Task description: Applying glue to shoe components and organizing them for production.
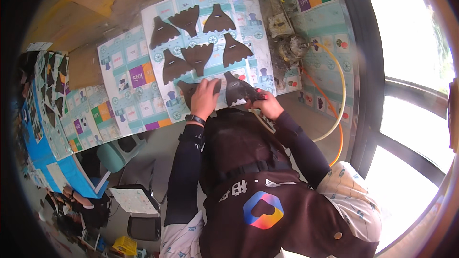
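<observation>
Dark brown fan-shaped cutouts with scalloped edges and a short slit lie on patterned sheets on the table. My left hand is closed over one cutout at the near edge, its fingers curled on the piece and hiding its middle. To the right, my right hand grips a dark object whose kind I cannot make out. That object touches or overlaps another fan-shaped cutout, and the dark colours blend together.
A yellow hose and an orange hose hang right of the table, by a grimy metal fitting. Further left are more cutouts, a green stool and a black chair. A window stands right.
</observation>
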{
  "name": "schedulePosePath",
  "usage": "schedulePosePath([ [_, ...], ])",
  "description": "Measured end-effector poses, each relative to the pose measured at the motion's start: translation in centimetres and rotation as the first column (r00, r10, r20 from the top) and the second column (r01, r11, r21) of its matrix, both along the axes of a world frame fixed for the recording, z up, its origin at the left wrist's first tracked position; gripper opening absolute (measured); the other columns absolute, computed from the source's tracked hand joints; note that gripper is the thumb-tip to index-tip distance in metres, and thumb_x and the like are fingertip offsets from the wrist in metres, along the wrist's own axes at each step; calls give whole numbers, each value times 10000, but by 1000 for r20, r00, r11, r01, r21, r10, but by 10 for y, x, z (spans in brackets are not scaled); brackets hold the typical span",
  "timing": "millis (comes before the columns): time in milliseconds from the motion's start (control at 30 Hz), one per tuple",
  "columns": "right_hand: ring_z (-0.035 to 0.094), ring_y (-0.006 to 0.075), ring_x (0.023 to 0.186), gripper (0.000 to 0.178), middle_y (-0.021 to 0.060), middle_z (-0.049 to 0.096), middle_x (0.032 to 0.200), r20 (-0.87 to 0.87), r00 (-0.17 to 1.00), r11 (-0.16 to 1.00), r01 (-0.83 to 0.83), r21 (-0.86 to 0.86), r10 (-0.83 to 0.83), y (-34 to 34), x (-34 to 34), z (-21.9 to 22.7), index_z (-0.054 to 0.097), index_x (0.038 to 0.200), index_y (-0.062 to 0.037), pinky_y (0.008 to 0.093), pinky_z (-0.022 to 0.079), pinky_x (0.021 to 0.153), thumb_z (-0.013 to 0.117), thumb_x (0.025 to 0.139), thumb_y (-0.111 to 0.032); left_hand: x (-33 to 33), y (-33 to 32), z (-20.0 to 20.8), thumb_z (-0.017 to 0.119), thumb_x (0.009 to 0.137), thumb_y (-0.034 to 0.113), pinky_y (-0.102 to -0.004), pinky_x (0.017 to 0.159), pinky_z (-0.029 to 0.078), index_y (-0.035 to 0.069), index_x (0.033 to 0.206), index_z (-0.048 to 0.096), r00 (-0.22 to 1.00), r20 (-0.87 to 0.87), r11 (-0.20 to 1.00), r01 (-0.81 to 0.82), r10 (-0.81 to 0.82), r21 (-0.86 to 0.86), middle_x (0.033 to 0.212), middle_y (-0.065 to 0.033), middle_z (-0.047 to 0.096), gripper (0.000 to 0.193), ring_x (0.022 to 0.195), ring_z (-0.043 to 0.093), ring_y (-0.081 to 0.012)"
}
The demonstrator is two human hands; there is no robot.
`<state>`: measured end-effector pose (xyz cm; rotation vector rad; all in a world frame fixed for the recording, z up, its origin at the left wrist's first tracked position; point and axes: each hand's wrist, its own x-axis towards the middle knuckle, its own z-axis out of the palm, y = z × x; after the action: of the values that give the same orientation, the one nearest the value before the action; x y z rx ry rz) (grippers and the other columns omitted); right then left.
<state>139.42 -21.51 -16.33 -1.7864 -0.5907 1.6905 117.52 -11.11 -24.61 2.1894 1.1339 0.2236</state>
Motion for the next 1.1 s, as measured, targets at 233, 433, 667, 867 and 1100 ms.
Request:
schedulePosePath([
  [233,608,135,686,259,53,657,813,152,986,996,-56,-75,67,-2,-3,0,610,989,-38,294,490,509,579,739,-100,-42,29,1,833,583,133,-404,862,452,86,1180,537,966,-248,978,114,-68,175,1079,-80,510,667,1068,495,-285],
  [433,605,148,649,330,66,667,828,124,991,999,-51,-3,51,-3,-25,-6,618,1048,-36,305,490,497,603,729,-120,-63,47,-4,798,589,144,-400,845,445,86,933,651,914,-319,945,302,-249,126,993,-96,538,379,1011,517,-287],
  [667,605,161,606,342,72,662,773,160,986,998,-40,-41,46,5,-58,-15,618,1038,-40,307,486,514,642,708,-126,-95,64,0,672,726,49,-391,787,468,113,880,636,973,-132,946,215,-187,241,860,-57,564,171,922,538,-279],
  [867,608,166,608,319,86,650,763,169,986,1000,14,8,-15,2,-62,-20,628,1011,-33,315,491,538,654,706,-120,-123,65,5,615,771,66,-409,788,476,71,792,617,930,-234,955,295,-282,21,845,-69,579,22,905,542,-295],
  [1100,641,217,740,383,129,678,859,238,971,1000,8,3,-8,1,-69,-23,637,1048,-22,335,504,686,696,683,-122,-115,46,-20,740,714,55,-433,766,494,40,1009,562,968,-240,998,70,-69,-4,926,-140,630,345,947,588,-352],
])
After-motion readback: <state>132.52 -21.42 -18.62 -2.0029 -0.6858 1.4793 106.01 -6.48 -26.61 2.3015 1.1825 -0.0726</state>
